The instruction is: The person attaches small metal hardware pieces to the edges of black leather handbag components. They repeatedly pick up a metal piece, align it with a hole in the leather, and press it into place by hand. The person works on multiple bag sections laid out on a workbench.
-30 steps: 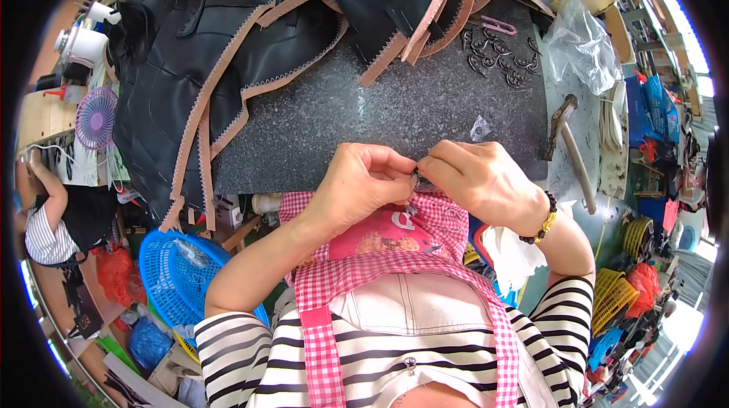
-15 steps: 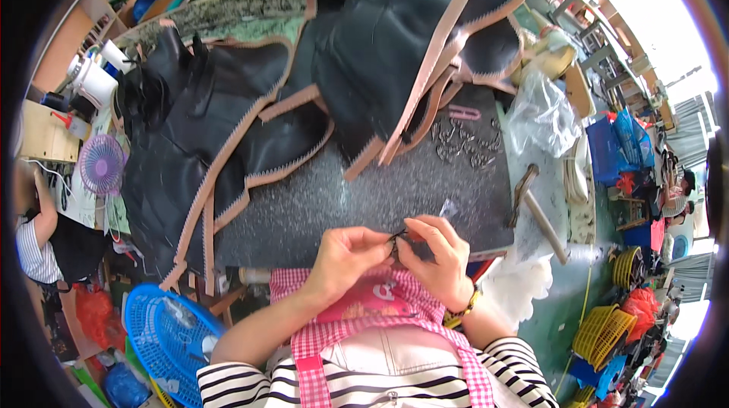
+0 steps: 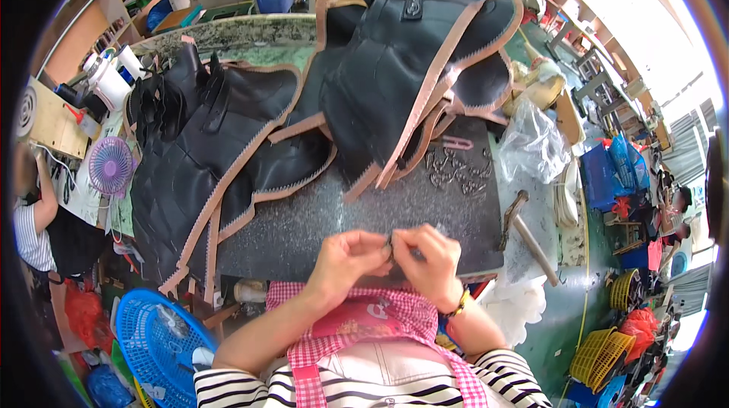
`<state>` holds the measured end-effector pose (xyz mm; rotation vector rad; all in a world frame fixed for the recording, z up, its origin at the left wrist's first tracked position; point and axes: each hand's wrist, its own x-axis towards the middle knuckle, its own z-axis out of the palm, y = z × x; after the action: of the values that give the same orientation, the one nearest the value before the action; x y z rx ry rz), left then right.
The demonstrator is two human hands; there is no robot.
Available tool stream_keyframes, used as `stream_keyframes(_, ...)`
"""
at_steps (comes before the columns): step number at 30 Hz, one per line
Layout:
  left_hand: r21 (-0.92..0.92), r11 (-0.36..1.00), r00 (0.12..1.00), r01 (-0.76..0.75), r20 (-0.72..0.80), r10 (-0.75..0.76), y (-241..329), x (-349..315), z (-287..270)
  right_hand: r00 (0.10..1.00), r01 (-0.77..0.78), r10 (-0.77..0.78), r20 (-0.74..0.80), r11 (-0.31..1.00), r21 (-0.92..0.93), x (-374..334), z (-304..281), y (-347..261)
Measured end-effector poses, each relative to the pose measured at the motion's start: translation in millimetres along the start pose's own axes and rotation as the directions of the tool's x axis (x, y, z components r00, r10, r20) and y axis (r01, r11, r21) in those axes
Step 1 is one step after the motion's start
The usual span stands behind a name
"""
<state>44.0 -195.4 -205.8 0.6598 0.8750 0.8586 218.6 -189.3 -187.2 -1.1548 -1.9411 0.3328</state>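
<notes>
My left hand (image 3: 343, 264) and my right hand (image 3: 427, 267) meet over the near edge of a black work board (image 3: 304, 241). Thumb and fingers of both hands pinch a small dark piece (image 3: 390, 241), mostly hidden by the fingertips; its kind does not show. Beyond them on the board lies a scatter of small dark metal pieces (image 3: 460, 174), with a pink oblong loop (image 3: 457, 143) behind it. Two stacks of black leather boot uppers with tan toothed edging, the left stack (image 3: 235, 135) and the right stack (image 3: 387, 81), cover the board's far and left parts.
A hammer (image 3: 534, 248) and a clear plastic bag (image 3: 534, 150) lie right of the board. A purple fan (image 3: 112, 166) stands at the left, near another person (image 3: 36, 226). A blue basket (image 3: 130, 355) sits at lower left, yellow baskets (image 3: 602, 357) at lower right.
My right fingers have closed in over the small dark piece, which now shows less, and the fingertips of both hands sit closer together. The view has shifted, so the table appears lower.
</notes>
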Motion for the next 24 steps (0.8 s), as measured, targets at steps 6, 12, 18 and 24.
stream_keyframes(6, -0.161, 0.984, 0.997, -0.078, -0.009, 0.078, 9.7, 0.4, -8.4, 0.777, -0.618, 0.525, 0.347, 0.535, 0.576, -6.8, -10.6, 3.9)
stream_keyframes(12, -0.017, 0.987, 0.987, -0.158, -0.030, 0.157, 2.2, -3.3, -3.9, 0.877, -0.471, 0.419, 0.234, 0.661, 0.583, -17.0, -1.9, -3.7)
stream_keyframes(18, -0.013, 0.982, 0.982, -0.188, -0.026, 0.188, -0.4, -6.1, -3.8, 0.990, -0.138, 0.129, 0.054, 0.954, 0.267, -15.2, -5.9, -8.9)
stream_keyframes(24, -0.080, 0.995, 0.998, -0.065, -0.005, 0.065, 5.5, -8.0, -2.6, 0.855, -0.512, 0.418, 0.308, 0.581, 0.633, -13.9, -8.1, -1.5)
